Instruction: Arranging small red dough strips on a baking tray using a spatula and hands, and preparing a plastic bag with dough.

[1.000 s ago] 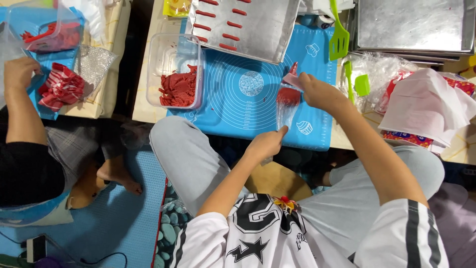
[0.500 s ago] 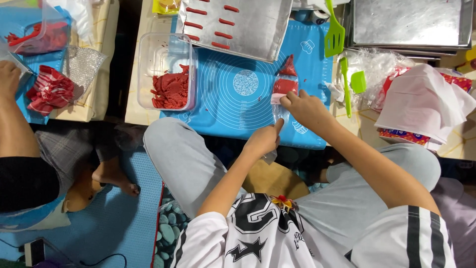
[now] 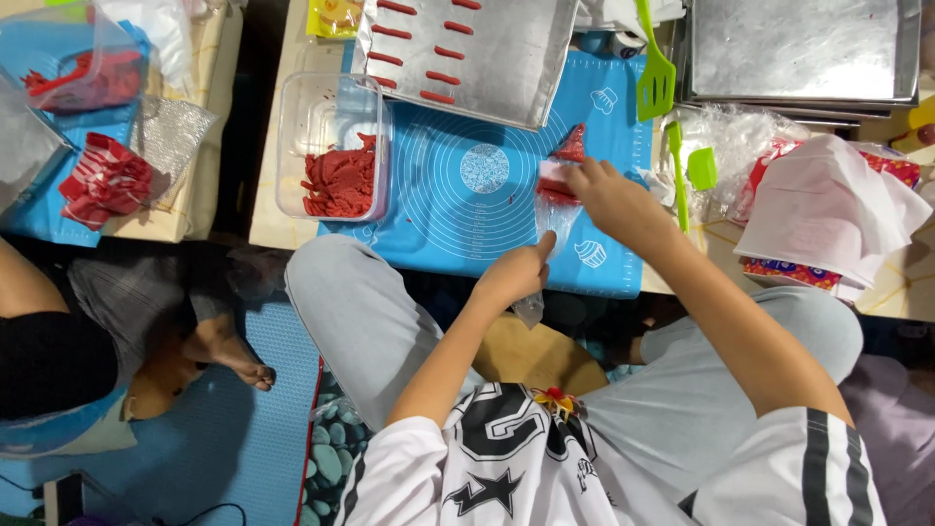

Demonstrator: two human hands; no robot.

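A clear piping bag (image 3: 563,166) filled with red paste lies on the blue silicone mat (image 3: 467,209). My right hand (image 3: 609,200) presses down on the filled part of the bag. My left hand (image 3: 514,275) pinches the bag's empty open end at the mat's near edge and stretches it toward me. A clear plastic tub (image 3: 331,146) with red paste stands on the mat's left side. A metal baking tray (image 3: 477,49) with rows of short red strips rests tilted at the far edge.
Green spatulas (image 3: 654,73) lie right of the mat, beside crumpled plastic and a white cloth bundle (image 3: 828,209). More metal trays (image 3: 799,49) are stacked at the far right. Another person sits at the left by a second low table with red paste bags (image 3: 102,180).
The bag has been laid flat on the mat. My right hand moved onto the filled part and my left hand pulled the open end toward me.
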